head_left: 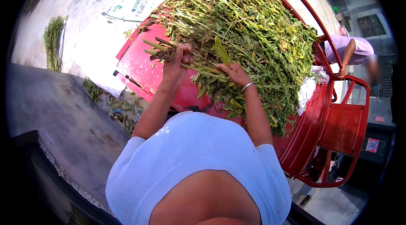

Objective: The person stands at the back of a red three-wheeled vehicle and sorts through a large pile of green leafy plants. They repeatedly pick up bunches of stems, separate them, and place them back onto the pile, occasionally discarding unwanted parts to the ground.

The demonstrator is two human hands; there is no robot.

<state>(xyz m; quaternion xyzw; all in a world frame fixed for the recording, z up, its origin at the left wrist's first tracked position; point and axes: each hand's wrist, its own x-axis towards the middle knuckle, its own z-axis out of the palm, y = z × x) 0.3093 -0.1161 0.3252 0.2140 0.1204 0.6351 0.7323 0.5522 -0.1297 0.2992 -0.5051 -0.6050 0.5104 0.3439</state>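
Observation:
My left hand (177, 62) is closed around a few cut plant stalks (154, 45), whose thick pale-green ends stick out to the left. Dark wilted leaves hang from them beside my fingers. My right hand (234, 74) grips the same stalks farther along, next to an upright yellow-green leaf (220, 51). A silver bracelet circles the right wrist. Just beyond both hands lies a large heap of leafy stalks (262, 51), green with yellow and brown leaves. It rests on the red metal cargo bed (141, 62) of a vehicle.
Red rails (311, 7) border the bed on the right, where a person in a pink shirt (357, 49) holds the frame. White sacks (137, 3) lie on the ground at the far left, near a bundle of stalks (53, 43). Loose leaves (122, 109) litter the ground beside the bed.

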